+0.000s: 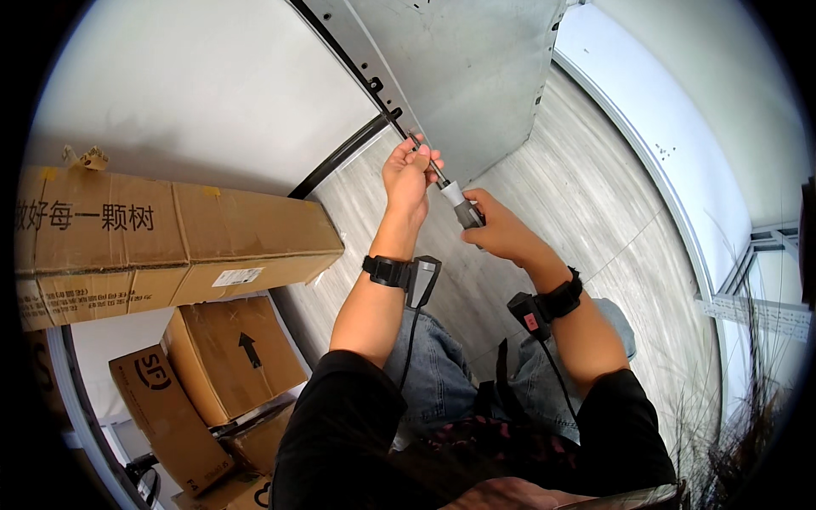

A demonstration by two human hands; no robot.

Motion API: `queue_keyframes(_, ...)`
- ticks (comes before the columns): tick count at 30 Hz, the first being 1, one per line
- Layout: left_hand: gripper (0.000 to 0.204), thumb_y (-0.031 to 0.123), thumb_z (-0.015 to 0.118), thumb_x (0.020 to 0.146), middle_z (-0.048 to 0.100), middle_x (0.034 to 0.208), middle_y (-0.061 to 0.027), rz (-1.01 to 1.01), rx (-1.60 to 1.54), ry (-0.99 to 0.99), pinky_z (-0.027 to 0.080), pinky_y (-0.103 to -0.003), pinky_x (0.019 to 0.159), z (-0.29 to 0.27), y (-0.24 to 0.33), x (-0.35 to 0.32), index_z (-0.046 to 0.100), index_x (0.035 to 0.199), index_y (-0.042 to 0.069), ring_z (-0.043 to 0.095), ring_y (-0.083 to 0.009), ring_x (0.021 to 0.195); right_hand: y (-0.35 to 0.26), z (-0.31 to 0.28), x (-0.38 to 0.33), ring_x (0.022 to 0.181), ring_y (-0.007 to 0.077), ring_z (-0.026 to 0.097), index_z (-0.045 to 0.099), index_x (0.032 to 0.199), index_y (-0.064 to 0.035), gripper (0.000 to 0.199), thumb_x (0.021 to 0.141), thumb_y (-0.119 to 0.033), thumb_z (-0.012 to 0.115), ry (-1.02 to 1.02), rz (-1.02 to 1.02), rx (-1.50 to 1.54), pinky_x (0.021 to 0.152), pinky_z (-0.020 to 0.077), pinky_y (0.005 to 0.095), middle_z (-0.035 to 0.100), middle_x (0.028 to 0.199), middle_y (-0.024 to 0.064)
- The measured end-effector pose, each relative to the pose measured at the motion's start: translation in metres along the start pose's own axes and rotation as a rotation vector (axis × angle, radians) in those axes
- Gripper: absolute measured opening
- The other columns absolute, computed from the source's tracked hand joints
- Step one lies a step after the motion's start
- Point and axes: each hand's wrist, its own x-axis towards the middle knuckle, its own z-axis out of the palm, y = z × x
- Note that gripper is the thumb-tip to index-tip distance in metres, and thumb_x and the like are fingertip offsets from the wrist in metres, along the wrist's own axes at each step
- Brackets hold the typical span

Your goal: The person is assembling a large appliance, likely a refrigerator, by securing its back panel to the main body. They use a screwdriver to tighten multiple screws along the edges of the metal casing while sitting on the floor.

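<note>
My right hand (508,234) is wrapped round the grey-and-white handle of a screwdriver (452,195). The thin metal shaft slants up and left from the handle. Near its far end, my left hand (408,174) closes thumb and fingers about the shaft. The tip lies beside the lower edge of a grey metal panel (484,76), close to a dark strip with holes and small fittings (374,83). Whether a screw sits at the tip is too small to tell.
A long cardboard box (255,223) lies at the left, with more cartons (238,357) below it. A white panel (212,85) stands at the upper left. Wood-look flooring (612,204) spreads under me, and a white frame (680,170) curves along the right.
</note>
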Motion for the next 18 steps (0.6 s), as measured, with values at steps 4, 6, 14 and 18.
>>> queue_keyframes(4,0.016,0.010,0.057,0.091,0.061,0.078,-0.0023,-0.024,-0.039,0.012,0.043,-0.021,0.054,0.006,0.003,-0.004,0.054,0.106,0.007,0.057,-0.0096,0.065,0.008,-0.002,0.001,0.093,0.0343,0.058,0.046,0.123,-0.0033,0.062,0.068,-0.015,0.071,0.038,-0.081,-0.180,0.081,0.0462,0.0386,0.058,0.104,0.0202)
queue_keyframes(6,0.014,0.012,0.057,0.091,0.060,0.078,-0.0014,-0.026,-0.012,0.022,0.043,-0.021,0.056,0.007,0.003,-0.004,0.054,0.105,0.009,0.057,-0.0093,0.066,0.009,0.000,-0.001,0.093,0.0353,0.058,0.046,0.122,-0.0026,0.062,0.068,-0.016,0.071,0.097,-0.163,-0.311,0.081,0.0461,0.0392,0.058,0.104,0.0212)
queue_keyframes(14,0.014,0.014,0.058,0.091,0.060,0.079,0.0005,0.019,0.074,0.023,0.043,-0.022,0.058,0.003,-0.001,0.001,0.056,0.104,0.009,0.056,-0.0085,0.067,0.011,0.006,0.008,0.088,0.0366,0.059,0.044,0.119,-0.0001,0.061,0.067,-0.017,0.072,0.035,-0.015,-0.110,0.078,0.0467,0.0396,0.059,0.097,0.0218)
queue_keyframes(18,0.014,0.012,0.058,0.090,0.061,0.079,-0.0003,0.004,0.036,0.038,0.043,-0.021,0.056,0.001,0.002,-0.001,0.055,0.104,0.008,0.056,-0.0086,0.065,0.001,-0.003,0.004,0.087,0.0353,0.059,0.044,0.118,-0.0003,0.062,0.066,-0.020,0.073,-0.058,0.054,-0.077,0.077,0.0469,0.0394,0.060,0.096,0.0208)
